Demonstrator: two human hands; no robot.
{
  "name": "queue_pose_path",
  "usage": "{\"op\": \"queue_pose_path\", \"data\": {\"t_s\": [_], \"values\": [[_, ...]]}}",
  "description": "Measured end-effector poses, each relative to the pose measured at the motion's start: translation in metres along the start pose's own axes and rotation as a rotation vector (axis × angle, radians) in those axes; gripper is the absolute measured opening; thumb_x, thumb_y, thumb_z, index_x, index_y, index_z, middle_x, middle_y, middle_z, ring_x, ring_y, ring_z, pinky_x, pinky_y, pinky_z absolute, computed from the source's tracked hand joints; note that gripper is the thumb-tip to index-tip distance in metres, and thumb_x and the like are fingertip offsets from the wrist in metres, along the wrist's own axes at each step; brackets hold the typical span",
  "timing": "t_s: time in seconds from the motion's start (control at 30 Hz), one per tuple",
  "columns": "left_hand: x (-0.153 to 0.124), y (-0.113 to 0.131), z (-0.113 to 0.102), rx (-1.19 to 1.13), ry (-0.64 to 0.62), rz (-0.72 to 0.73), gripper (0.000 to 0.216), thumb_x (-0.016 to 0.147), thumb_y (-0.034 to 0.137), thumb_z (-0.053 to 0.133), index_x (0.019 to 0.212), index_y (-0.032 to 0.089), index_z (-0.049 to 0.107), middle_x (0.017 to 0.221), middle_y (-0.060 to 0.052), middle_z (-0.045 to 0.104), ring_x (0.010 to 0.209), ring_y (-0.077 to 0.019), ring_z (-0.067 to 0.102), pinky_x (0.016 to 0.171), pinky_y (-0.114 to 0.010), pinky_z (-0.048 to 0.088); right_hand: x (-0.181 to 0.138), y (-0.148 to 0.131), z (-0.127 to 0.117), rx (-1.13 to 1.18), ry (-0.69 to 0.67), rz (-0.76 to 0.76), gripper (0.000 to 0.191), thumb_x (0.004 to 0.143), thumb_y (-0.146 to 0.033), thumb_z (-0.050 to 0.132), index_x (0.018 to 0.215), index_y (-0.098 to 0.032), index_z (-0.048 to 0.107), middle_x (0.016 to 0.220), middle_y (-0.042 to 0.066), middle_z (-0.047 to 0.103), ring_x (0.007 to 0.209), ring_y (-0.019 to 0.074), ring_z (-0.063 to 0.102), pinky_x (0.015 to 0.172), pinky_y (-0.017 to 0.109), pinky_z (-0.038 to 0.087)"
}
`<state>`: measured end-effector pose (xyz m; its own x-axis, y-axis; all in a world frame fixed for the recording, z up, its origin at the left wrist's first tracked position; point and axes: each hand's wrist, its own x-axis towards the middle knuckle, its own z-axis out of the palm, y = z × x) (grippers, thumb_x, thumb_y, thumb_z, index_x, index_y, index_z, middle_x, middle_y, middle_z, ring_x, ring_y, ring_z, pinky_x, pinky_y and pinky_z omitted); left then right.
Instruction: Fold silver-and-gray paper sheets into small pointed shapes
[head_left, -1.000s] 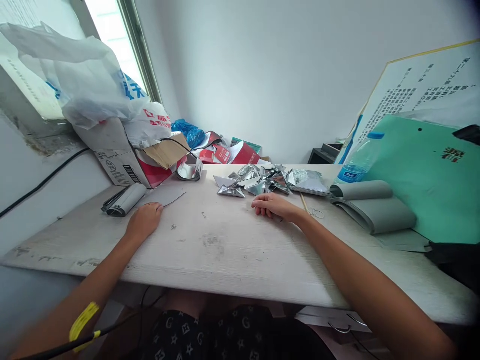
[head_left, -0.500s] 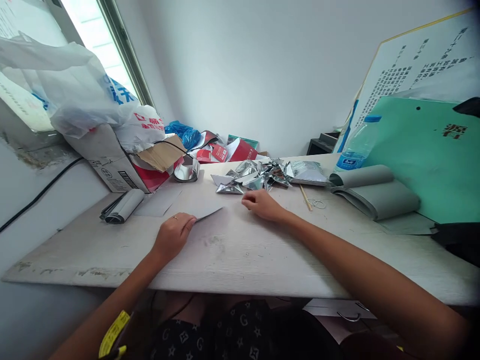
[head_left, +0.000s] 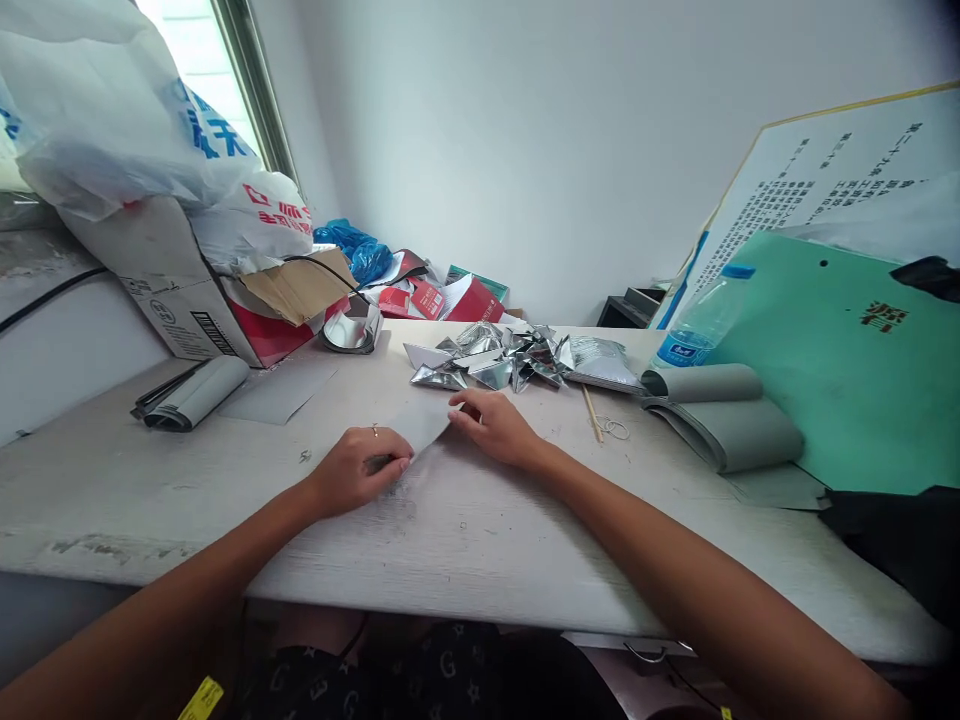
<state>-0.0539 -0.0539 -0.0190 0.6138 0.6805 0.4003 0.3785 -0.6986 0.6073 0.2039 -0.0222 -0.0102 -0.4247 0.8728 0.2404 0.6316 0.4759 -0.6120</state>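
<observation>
A grey paper sheet lies flat near the middle of the white table. My left hand pinches its near left corner, thumb and fingers closed on the edge. My right hand rests on the sheet's right end, fingertips pressing it to the table. Just behind the sheet sits a heap of silver folded foil pieces.
A cardboard box under plastic bags stands at the back left, with a rolled grey stack and another grey sheet before it. Right: curled grey sheets, a water bottle, a green board, a stick.
My left hand dragged a grey sheet from the left pile toward the table's middle. My right hand came left and now touches the sheet's right end.
</observation>
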Motion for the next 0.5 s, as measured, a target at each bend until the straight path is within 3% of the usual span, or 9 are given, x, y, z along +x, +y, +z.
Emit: {"op": "queue_pose_path", "data": {"t_s": [0.13,0.23,0.4,0.5], "values": [[0.007,-0.010,-0.005,-0.161,-0.067,-0.064,0.020,0.090,0.028,0.058,0.082,0.017,0.073,0.085,-0.006,0.075,0.081,-0.0191,0.070,0.076,-0.030,0.052,0.003,-0.005,0.006,0.114,0.077,0.100,0.021,0.097,-0.030,0.055,0.109,-0.017,0.067,0.077,0.003,0.068,0.072,0.0177,0.060,0.068,0.030,0.041],[0.022,-0.019,-0.009,-0.310,-0.141,-0.200,0.022,0.087,0.032,0.060,0.080,0.017,0.074,0.081,-0.006,0.073,0.077,-0.0180,0.067,0.070,-0.027,0.052,0.007,-0.004,0.012,0.111,0.123,0.141,0.019,0.093,-0.026,0.058,0.108,-0.017,0.067,0.081,0.004,0.068,0.072,0.0178,0.060,0.068,0.030,0.041],[0.067,-0.034,-0.016,-0.695,-0.597,-0.506,0.026,0.083,0.040,0.066,0.086,0.016,0.074,0.081,-0.007,0.071,0.060,-0.0128,0.061,0.056,-0.023,0.051,0.011,0.004,0.016,0.070,0.136,0.128,0.009,0.084,-0.014,0.062,0.091,-0.018,0.067,0.095,0.006,0.070,0.087,0.0200,0.061,0.078,0.033,0.044],[0.088,-0.041,-0.010,-0.752,-0.733,-0.612,0.026,0.083,0.041,0.067,0.082,0.016,0.073,0.069,-0.006,0.069,0.056,-0.0137,0.061,0.047,-0.020,0.048,0.010,0.007,0.015,0.049,0.128,0.070,0.010,0.082,-0.009,0.061,0.079,-0.018,0.065,0.089,0.004,0.067,0.086,0.0190,0.060,0.079,0.032,0.045]]}}
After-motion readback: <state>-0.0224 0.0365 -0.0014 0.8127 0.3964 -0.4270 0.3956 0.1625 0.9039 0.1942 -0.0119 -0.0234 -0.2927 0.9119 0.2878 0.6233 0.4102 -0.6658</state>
